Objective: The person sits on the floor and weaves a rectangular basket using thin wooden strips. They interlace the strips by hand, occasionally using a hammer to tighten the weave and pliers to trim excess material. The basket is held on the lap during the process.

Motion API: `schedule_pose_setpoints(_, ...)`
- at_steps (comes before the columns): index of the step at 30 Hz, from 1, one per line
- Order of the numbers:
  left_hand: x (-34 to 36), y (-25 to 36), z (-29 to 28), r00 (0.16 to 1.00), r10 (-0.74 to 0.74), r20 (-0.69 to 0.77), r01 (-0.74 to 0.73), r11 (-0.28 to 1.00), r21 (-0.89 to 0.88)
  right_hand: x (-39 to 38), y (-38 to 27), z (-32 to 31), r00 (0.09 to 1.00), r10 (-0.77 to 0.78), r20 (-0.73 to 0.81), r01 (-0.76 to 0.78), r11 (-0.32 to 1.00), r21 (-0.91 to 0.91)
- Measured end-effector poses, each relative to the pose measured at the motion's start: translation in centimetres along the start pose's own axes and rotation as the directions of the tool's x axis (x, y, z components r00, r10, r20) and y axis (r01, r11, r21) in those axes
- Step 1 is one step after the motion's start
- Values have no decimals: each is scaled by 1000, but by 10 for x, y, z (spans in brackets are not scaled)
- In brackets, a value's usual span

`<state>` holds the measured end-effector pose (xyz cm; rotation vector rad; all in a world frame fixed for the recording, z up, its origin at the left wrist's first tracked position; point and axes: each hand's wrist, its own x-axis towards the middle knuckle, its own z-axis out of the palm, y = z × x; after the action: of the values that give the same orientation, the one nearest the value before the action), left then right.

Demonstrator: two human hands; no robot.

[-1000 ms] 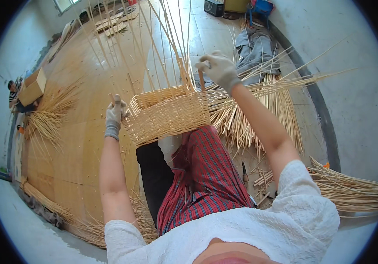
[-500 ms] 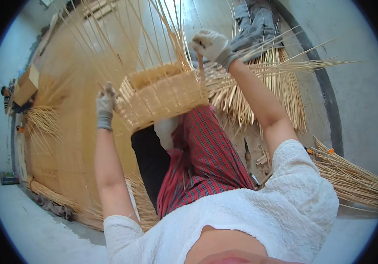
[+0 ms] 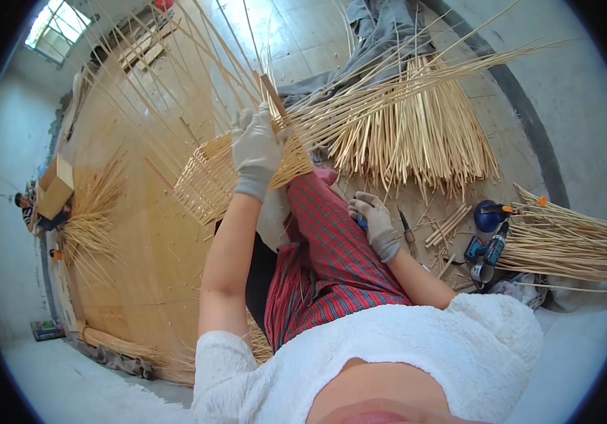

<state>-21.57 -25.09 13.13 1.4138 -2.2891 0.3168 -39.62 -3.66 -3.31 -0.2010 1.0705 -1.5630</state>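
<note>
A partly woven pale basket point(image 3: 201, 184) hangs tilted above my legs, long rods rising from it and fanning out to the right. My left hand point(image 3: 254, 148), in a pale glove, is curled on the basket's right end, just below an upright wooden stick point(image 3: 271, 92); the thumb is partly hidden. My right hand point(image 3: 375, 222), also gloved, is beside my red plaid-covered thigh, closed on a small blue-handled tool point(image 3: 361, 221), mostly hidden by the fingers. A pointed tool with a wooden handle point(image 3: 408, 233) lies to the right of it.
Rod bundles point(image 3: 423, 134) point(image 3: 564, 254) lie ahead and right, beside grey cloth point(image 3: 367, 49). A power drill point(image 3: 490, 251), a blue round object point(image 3: 487, 215) and short sticks point(image 3: 447, 226) are at my right. Another person point(image 3: 28, 212) is at far left by a wooden box point(image 3: 55, 185).
My left hand has moved rightward from the basket's left end to its right end. My right hand has left the upright stick and dropped to the blue-handled tool. The basket has shifted left.
</note>
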Motion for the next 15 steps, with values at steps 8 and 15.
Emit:
schedule_pose_setpoints(8, 15, -4, -5, 983, -114, 142, 145, 963, -226, -48, -42, -24, 927, -198, 319, 374, 418, -828)
schedule_pose_setpoints(15, -14, -81, -81, 958, -266, -107, 78, 599, -797, 27, -80, -67, 996, 50, -69, -79, 848, -523)
